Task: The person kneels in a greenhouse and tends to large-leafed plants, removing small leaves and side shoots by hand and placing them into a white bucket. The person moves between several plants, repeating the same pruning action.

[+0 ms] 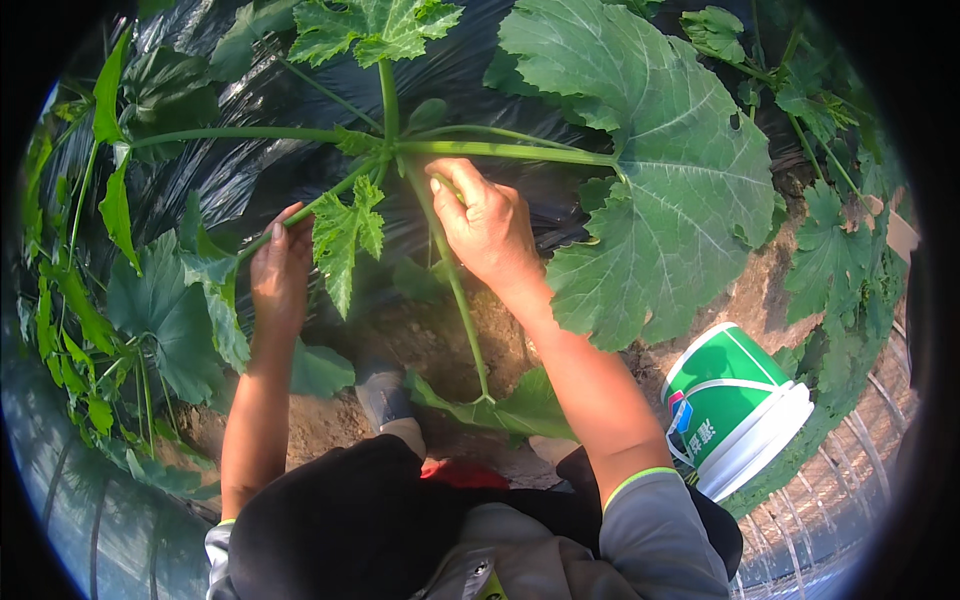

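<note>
A large-leaved squash plant spreads before me, its stalks meeting at a central stem (389, 97). My left hand (283, 266) is closed around a green leaf stalk (330, 193) running down to the left from that stem. Just below and right of the stem, my right hand (480, 217) pinches a small green piece between thumb and forefinger; whether it is attached to the plant cannot be told. A small jagged young leaf (346, 232) hangs between the hands. One broad leaf (675, 165) spreads to the right, over part of my right forearm.
Black plastic film (255, 172) lies under the plant, with bare soil (480, 322) nearer me. A green and white plastic bucket (731, 405) stands tilted in view at the lower right. More leafy plants (161, 315) crowd the left side. My shoe (384, 394) is on the soil.
</note>
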A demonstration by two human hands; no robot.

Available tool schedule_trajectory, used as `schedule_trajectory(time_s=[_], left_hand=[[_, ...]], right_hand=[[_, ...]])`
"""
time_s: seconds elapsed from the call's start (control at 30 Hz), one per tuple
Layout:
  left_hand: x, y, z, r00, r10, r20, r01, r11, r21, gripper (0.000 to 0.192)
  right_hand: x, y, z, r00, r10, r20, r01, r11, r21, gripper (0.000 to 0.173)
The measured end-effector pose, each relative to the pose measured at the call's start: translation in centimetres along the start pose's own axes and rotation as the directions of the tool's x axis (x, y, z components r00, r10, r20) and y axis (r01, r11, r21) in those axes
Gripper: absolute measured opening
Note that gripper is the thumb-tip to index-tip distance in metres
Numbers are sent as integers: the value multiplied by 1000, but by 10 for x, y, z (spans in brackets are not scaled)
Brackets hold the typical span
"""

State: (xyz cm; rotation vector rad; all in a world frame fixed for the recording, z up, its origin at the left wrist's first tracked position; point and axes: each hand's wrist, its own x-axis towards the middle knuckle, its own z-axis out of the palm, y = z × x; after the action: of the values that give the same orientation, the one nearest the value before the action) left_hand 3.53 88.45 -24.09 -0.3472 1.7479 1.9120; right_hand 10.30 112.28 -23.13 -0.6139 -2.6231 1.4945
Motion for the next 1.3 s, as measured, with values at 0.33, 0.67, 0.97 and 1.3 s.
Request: schedule_trajectory(time_s=[0.33,0.67,0.97,1.3], left_hand=[[1,-10,-4,996,44,77,-43,999,-21,43],[-2,-12,1,995,37,92,-30,997,-74,42],[-1,-16,2,992,78,97,-73,996,-53,42],[-1,-17,3,994,69,87,-59,991,-122,42]], right_hand=[[89,-62,-20,997,35,65,-5,912,-410,29],[150,-20,3,649,390,653,-55,880,-472,37],[141,-20,13,669,408,622,-125,886,-446,36],[142,1,25,670,319,671,-69,926,-371,31]])
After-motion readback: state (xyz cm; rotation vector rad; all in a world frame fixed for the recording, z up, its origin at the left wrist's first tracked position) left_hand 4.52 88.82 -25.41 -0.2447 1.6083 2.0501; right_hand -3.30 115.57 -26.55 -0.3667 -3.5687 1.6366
